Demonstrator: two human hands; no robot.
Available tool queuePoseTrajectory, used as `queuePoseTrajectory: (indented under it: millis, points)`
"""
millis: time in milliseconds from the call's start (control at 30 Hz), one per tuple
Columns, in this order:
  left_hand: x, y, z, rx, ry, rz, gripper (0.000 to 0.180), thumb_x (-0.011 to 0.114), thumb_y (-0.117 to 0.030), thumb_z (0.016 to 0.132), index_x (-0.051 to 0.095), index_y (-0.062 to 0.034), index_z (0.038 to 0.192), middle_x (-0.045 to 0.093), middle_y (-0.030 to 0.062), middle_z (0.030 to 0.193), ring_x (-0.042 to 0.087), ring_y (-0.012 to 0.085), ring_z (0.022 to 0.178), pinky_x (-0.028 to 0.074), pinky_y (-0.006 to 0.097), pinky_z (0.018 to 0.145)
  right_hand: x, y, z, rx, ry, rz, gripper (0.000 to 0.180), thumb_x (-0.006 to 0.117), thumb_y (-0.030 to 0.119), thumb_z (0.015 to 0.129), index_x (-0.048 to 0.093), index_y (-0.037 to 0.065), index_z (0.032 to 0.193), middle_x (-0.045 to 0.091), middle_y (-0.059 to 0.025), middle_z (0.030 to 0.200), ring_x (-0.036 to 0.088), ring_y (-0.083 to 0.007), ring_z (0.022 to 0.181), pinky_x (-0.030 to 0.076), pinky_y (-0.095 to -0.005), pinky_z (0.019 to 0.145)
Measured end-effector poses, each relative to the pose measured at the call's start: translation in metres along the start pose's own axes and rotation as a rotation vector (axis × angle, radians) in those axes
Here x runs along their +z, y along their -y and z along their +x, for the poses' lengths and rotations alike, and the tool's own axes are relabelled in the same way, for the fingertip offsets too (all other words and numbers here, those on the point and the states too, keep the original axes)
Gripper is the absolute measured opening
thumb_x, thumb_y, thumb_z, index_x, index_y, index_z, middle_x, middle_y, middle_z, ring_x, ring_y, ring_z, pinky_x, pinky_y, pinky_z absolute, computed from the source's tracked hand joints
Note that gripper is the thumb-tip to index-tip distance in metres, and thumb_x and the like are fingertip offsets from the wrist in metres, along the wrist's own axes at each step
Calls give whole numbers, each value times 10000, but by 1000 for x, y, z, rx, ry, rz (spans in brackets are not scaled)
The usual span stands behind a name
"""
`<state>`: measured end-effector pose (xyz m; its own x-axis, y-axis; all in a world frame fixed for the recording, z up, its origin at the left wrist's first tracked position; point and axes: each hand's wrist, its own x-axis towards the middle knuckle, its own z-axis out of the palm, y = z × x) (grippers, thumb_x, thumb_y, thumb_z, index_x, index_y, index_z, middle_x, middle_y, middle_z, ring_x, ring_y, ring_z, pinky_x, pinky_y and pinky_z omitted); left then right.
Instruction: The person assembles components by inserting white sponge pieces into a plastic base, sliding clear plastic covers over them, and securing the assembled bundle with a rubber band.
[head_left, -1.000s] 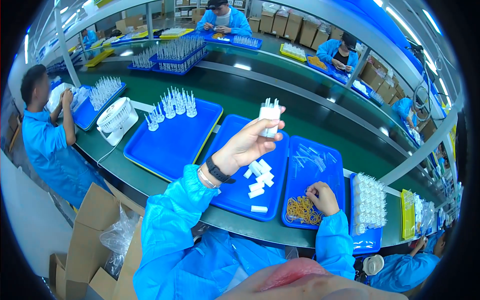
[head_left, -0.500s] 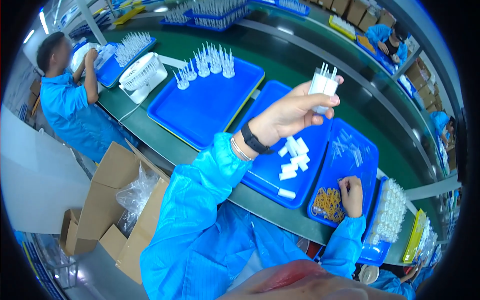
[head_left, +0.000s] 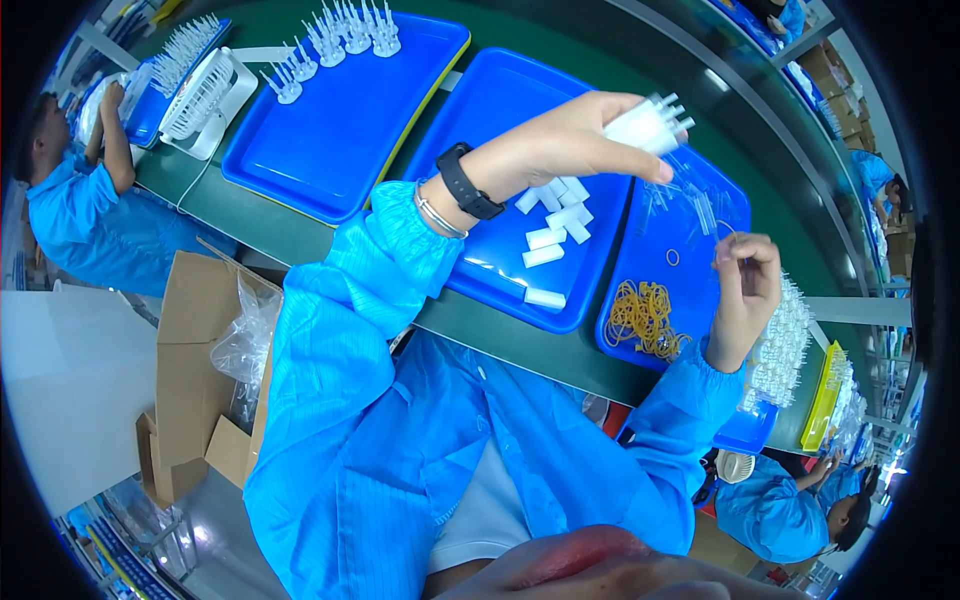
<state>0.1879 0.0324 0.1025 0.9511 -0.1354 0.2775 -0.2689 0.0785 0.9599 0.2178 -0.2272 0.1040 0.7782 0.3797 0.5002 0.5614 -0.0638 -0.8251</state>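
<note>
My left hand (head_left: 570,145) is raised over the middle blue tray (head_left: 480,110) and grips a bundle of white plastic pieces (head_left: 650,122), their thin tips pointing right. Under it several loose white pieces (head_left: 552,228) lie on that tray. My right hand (head_left: 745,285) hovers over the right blue tray (head_left: 625,345) with thumb and fingers pinched on a thin yellow rubber band (head_left: 727,232). A heap of yellow rubber bands (head_left: 642,315) lies just left of that hand, a single band (head_left: 672,257) and clear thin parts (head_left: 690,205) further up.
A third blue tray (head_left: 340,140) at left carries upright white parts (head_left: 340,40); a white fan (head_left: 200,100) stands beside it. A rack of clear pieces (head_left: 785,345) sits at right. Cardboard boxes (head_left: 195,370) stand on the floor at left. Other workers in blue sit left (head_left: 90,220) and lower right (head_left: 790,505).
The view has swung down and left. My left hand has tipped the white bundle from upright to pointing right. My right hand has lifted off the band heap, pinching one band.
</note>
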Motion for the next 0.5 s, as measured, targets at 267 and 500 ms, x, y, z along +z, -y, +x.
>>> queuePoseTrajectory:
  millis: [267,500]
  points:
    - [14,-8,-6,116,-19,34,529,793,-234,760,545,-55,1192,667,69,957,631,135,916,508,278,811,52,36,33,-97,119,-72,208,617,-49,822,562,36,1003,569,-20,866,528,-65,741,367,-179,591]
    - [16,-6,-6,201,-82,148,501,797,-200,746,556,-66,1165,656,63,973,634,144,920,510,260,802,49,32,35,-6,191,61,252,652,-15,829,587,15,1070,585,-38,892,531,-69,774,397,-187,630]
